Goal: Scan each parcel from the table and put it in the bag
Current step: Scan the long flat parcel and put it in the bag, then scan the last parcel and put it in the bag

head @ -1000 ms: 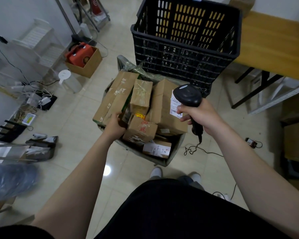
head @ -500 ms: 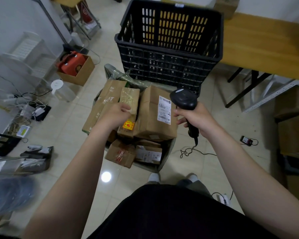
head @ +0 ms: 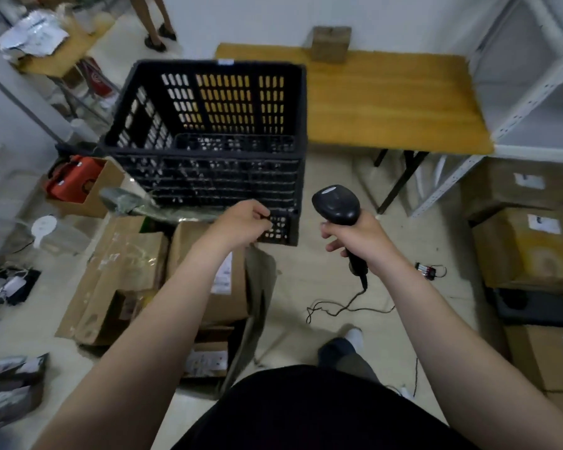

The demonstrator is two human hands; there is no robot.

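Note:
On the floor at lower left stands a grey-green bag packed with several brown cardboard parcels; a long one lies at its left and a labelled one at its right. My left hand hovers above the bag by the lower corner of a black crate, fingers loosely curled and holding nothing. My right hand grips a black barcode scanner upright, to the right of the crate. One small brown parcel sits at the far edge of the wooden table.
The scanner's cable trails over the floor. Stacked cardboard boxes and a white metal shelf line the right side. A box holding a red item sits left of the crate. A person's legs stand at the back.
My left hand has let go of the parcels in the bag and risen toward the crate's corner. The view has swung up to the table, and the scanner has moved right, away from the labelled parcel.

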